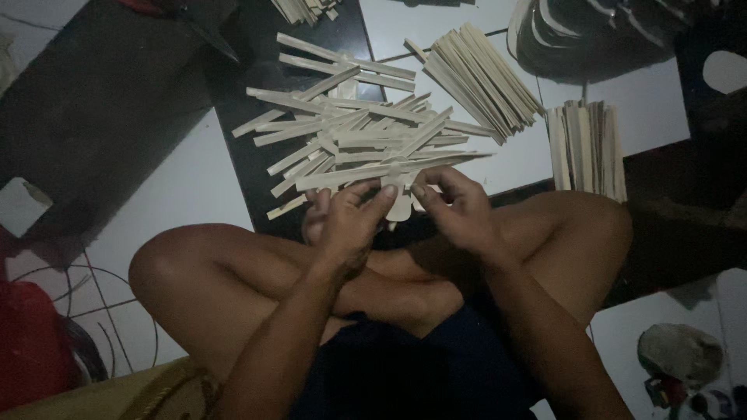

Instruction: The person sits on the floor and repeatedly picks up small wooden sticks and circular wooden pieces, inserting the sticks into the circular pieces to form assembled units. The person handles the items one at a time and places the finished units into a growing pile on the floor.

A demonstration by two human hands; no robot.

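While both hands, left (348,222) and right (459,206), grip it, the pale slat fan (366,144) splays unevenly.

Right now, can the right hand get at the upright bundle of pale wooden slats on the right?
Probably yes. The right hand grips the fanned pale slats, but the upright bundle stands just beyond the right knee with nothing between them.

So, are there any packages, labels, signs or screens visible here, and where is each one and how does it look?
None that can be made out; the picture is dark.
Small objects: bottom right on the floor, too dim to tell if any is a package.
Both hands, left hand and right hand, hold pale wooden sticks, which carry no label.
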